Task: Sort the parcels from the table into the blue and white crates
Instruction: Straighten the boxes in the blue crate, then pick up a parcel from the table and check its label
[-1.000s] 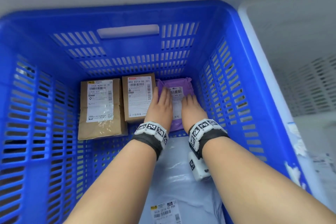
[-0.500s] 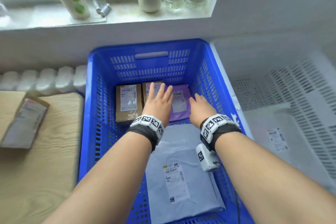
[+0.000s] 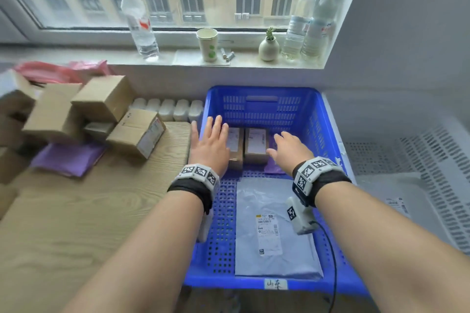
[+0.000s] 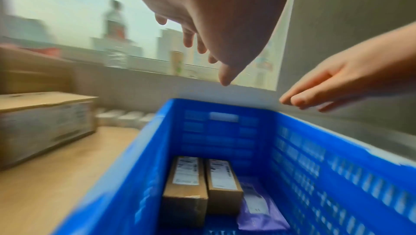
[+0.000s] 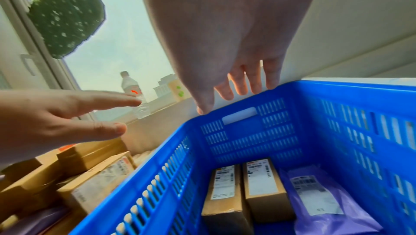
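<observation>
Cardboard boxes point(image 3: 106, 119) wait on the table point(image 3: 76, 211), left of frame, nearer the left hand point(image 3: 209, 146); both it and the right hand point(image 3: 290, 151) hover empty, fingers spread, above the blue crate point(image 3: 328, 119).

Bare forearms, no sleeves. Behind each hand, left hand point(image 3: 209, 146) and right hand point(image 3: 290, 152), a black wrist strap point(image 3: 190, 189) carries a white band of black-and-white square markers point(image 3: 199, 171); beneath the right wrist, a white camera unit point(image 3: 298, 216) with a black cable point(image 3: 330, 249)
</observation>
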Available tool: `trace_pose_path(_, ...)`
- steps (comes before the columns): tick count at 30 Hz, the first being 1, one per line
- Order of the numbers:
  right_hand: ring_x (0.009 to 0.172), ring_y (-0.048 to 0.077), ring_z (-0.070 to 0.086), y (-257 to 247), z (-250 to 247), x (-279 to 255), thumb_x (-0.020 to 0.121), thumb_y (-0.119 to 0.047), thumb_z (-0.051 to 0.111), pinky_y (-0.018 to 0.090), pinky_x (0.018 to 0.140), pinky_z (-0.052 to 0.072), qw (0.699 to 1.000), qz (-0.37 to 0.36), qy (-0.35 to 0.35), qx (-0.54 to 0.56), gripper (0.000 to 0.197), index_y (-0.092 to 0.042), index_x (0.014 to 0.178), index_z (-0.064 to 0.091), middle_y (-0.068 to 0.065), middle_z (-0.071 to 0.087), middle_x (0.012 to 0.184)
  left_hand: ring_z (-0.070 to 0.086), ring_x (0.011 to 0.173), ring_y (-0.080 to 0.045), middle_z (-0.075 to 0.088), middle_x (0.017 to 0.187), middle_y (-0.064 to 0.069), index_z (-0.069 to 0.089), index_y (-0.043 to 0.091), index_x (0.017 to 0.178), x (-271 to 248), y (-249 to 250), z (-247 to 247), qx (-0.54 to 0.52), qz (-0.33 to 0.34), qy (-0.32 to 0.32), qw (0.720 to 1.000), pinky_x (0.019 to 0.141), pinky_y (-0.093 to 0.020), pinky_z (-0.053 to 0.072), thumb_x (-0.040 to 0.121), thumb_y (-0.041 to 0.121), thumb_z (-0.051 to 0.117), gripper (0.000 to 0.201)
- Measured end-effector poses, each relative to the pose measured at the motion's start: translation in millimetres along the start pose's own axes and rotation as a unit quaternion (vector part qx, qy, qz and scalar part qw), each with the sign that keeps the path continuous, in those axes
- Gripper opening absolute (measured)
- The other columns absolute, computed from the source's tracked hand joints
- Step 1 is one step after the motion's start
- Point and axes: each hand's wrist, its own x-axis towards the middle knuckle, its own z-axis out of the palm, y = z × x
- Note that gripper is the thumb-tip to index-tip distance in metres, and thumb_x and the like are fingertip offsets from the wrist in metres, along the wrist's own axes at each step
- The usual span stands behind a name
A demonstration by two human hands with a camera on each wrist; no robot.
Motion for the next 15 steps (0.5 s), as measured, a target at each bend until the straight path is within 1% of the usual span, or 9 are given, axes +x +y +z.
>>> trace_pose_path(2,0.128,0.033,0.043,-16,1,-15,0.102,-0.042,0.041,0.046,0.101,0.041,1.0,-0.016,0.0,0.017,0.046,-0.008,0.132,0.046,0.012,0.046,0.132,-0.011,0.151,-0.023,-0.01,0.165,-0.004,0.001,0.017,0.157,-24,-21,-2,-0.023,-0.058,-0.021,0.998,0.116,-0.058,-0.01,0.104,0.039,0.027,0.062)
trace_pose_path(4,0.126,0.034,0.044,-32,2,-29,0.103,-0.043,0.039,0.046,0.101,0.041,0.999,-0.036,0.001,0.028,0.047,-0.008,0.132,0.047,0.013,0.048,0.131,-0.012,0.151,-0.022,-0.012,0.164,-0.003,-0.002,0.017,0.157,-48,-42,-1,-0.024,-0.093,-0.029,0.995,0.118,-0.058,-0.008,0.105,0.039,0.023,0.061)
trace_pose_path(6,0.126,0.035,0.045,-52,-1,-40,0.103,-0.043,0.038,0.045,0.102,0.041,0.998,-0.058,0.007,0.031,0.047,-0.008,0.132,0.048,0.015,0.049,0.131,-0.012,0.151,-0.022,-0.013,0.164,-0.003,-0.004,0.018,0.157,-68,-63,2,-0.023,-0.113,-0.033,0.993,0.118,-0.058,-0.006,0.105,0.038,0.02,0.06)
trace_pose_path(8,0.126,0.035,0.046,-73,-4,-49,0.103,-0.043,0.037,0.044,0.103,0.04,0.996,-0.077,0.013,0.037,0.048,-0.008,0.134,0.048,0.015,0.05,0.133,-0.013,0.151,-0.022,-0.015,0.164,-0.004,-0.004,0.018,0.157,-86,-83,5,-0.023,-0.131,-0.037,0.99,0.118,-0.058,-0.007,0.106,0.038,0.019,0.059)
trace_pose_path(12,0.129,0.033,0.046,-122,-8,-64,0.104,-0.043,0.037,0.042,0.106,0.038,0.994,-0.098,0.019,0.042,0.05,-0.008,0.138,0.046,0.015,0.049,0.138,-0.01,0.151,-0.021,-0.011,0.165,-0.004,0.0,0.018,0.157,-117,-125,13,-0.045,-0.165,-0.039,0.985,0.118,-0.058,-0.006,0.105,0.04,0.024,0.061)
trace_pose_path(15,0.128,0.033,0.046,-164,-6,-69,0.104,-0.043,0.037,0.04,0.104,0.038,0.993,-0.106,0.023,0.04,0.049,-0.008,0.137,0.047,0.015,0.05,0.138,-0.009,0.151,-0.021,-0.01,0.165,-0.003,0.001,0.018,0.157,-135,-162,15,-0.054,-0.175,-0.033,0.982,0.118,-0.057,-0.005,0.105,0.041,0.025,0.061)
